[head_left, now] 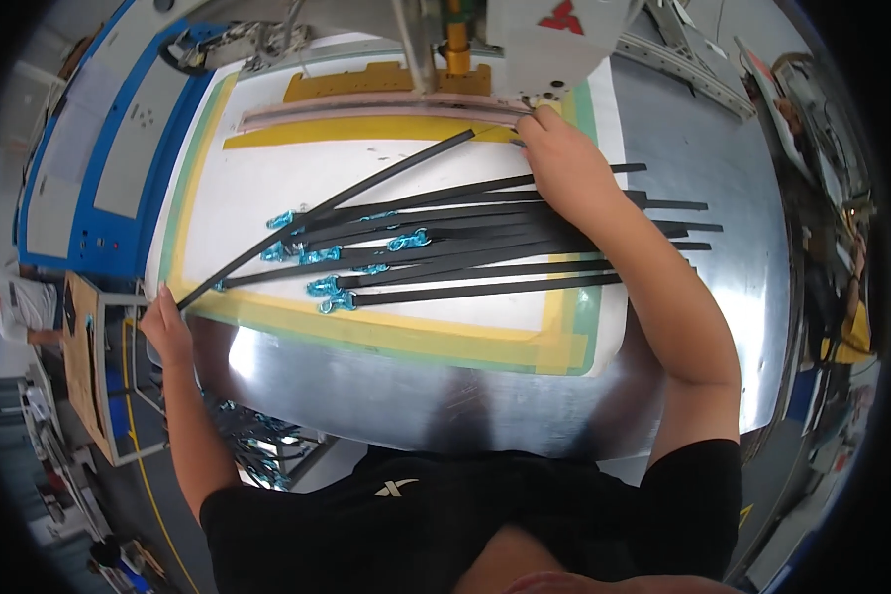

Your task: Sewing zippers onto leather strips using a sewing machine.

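My left hand pinches the lower end of a black strap. This strap slants up to the right across the white work sheet, its far end near the yellow plate. At the clamp's right end, my right hand is closed, fingers bent; a small dark tip shows beneath them, but what it is I cannot make out. Under my right forearm lie several black straps side by side, with shiny blue metal hooks at their left ends. A long pinkish clamp frame lies between yellow plates.
A sewing machine head overhangs the far side. Yellow and green tape borders the sheet on the metal table. A blue machine panel stands at the left. More hooked straps hang below the near edge. Another person is at far left.
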